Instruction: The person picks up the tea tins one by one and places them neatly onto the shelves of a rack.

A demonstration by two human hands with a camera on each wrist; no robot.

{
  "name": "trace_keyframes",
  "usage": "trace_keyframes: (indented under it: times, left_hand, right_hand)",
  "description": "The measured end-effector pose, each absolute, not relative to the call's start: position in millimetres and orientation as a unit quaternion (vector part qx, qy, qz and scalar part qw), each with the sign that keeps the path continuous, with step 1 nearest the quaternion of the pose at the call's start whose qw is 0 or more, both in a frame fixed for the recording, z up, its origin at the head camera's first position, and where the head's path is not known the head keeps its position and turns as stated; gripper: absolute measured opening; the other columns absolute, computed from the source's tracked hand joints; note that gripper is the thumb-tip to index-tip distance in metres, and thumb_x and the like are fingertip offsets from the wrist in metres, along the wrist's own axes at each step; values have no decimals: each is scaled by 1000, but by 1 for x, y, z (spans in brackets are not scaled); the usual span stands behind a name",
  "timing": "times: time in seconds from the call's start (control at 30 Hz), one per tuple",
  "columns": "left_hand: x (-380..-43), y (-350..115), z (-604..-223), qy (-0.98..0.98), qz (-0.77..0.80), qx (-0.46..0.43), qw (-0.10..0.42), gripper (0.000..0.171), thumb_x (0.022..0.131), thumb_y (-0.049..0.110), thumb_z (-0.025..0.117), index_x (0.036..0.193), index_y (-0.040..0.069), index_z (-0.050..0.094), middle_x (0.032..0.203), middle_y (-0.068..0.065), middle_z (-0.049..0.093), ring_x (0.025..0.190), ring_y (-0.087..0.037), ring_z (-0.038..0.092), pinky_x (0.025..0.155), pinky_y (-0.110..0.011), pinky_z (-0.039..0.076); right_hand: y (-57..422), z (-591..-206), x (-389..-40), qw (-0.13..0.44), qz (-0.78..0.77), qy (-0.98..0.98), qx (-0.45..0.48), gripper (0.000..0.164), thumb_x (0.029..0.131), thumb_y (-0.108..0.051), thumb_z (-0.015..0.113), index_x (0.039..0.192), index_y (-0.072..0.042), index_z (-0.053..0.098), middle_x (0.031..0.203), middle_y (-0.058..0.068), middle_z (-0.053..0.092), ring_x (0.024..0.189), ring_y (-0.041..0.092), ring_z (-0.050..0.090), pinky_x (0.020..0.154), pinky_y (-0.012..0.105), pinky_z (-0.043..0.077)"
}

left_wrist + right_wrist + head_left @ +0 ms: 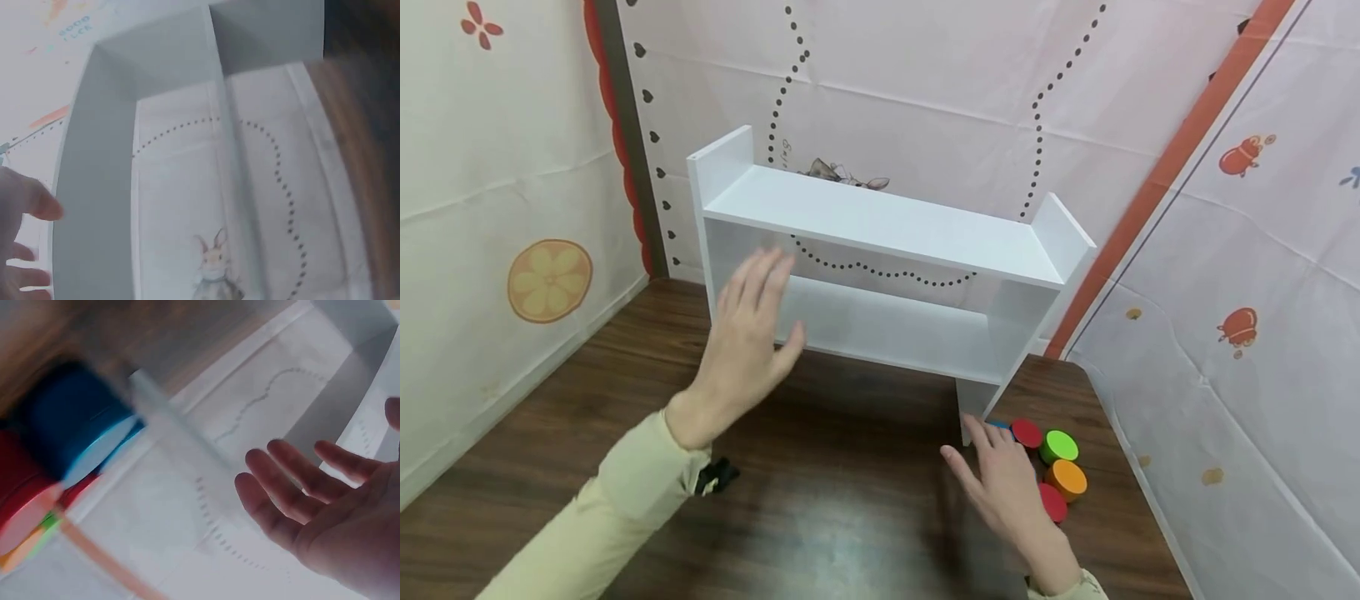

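A white two-tier shelf (880, 218) with raised side panels stands on the dark wood-grain table. In front of its left part, my left hand (741, 346) is raised with fingers extended and thumb spread, holding nothing. My right hand (1006, 492) hovers near the shelf's lower right leg, fingers loosely extended and palm free in the right wrist view. Beside and partly behind it sit several coloured cylinders: red (1026, 432), green (1060, 447), orange (1067, 478) and blue (72, 425). The left wrist view has the shelf's grey-looking panel (94, 162) close to the left fingers (44, 203).
A small black object (718, 476) lies on the table (842, 517) beside the left sleeve, partly covered by it. Patterned cloth walls (910, 92) enclose the back and both sides, close behind the shelf.
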State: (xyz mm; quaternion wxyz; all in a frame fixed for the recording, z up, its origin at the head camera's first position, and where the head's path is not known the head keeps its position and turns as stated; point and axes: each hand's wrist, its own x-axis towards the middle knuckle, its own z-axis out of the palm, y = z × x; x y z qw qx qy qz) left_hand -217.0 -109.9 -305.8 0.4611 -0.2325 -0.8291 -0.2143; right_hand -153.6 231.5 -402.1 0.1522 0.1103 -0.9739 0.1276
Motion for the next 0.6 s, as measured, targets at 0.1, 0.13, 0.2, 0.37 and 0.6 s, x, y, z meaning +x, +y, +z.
trace_keyframes:
  times: [0.1,0.13,0.2,0.37,0.6]
  left_hand:
    - [-232,-113,-286,-819,-196,-230,488,79,78,13,67,147,0,31,152,-20,34,143,-37,27,117,-52,21]
    - [-237,-114,-280,-821,-187,-227,490,79,79,14,66,147,0,29,154,-20,31,144,-37,25,118,-52,18]
    - [-245,-117,-272,-828,-177,-222,484,80,80,15,66,149,1,28,156,-18,28,147,-35,21,119,-52,14]
    - [-259,-120,-265,-850,-153,-210,458,71,82,14,65,146,2,35,153,-19,34,145,-36,23,120,-53,9]
    - [-262,-120,-268,-854,-145,-204,456,65,80,12,66,139,3,42,143,-21,43,139,-38,30,120,-51,9]
  right_hand:
    - [250,-404,-150,169,107,-977,77,62,92,-53,53,131,-5,56,109,14,63,93,27,56,80,44,52]
    - [256,-405,-148,166,100,-979,60,63,91,-54,54,129,-3,56,105,15,62,88,26,55,77,42,52]
    - [268,-407,-146,138,89,-986,22,69,88,-58,56,126,0,54,98,15,60,78,22,51,65,35,50]
    - [288,-409,-135,25,82,-993,-86,77,80,-69,57,107,2,45,75,8,49,58,16,45,46,28,36]
    - [298,-415,-132,-70,53,-988,-126,97,77,-75,54,120,11,41,81,16,56,59,23,52,52,40,44]
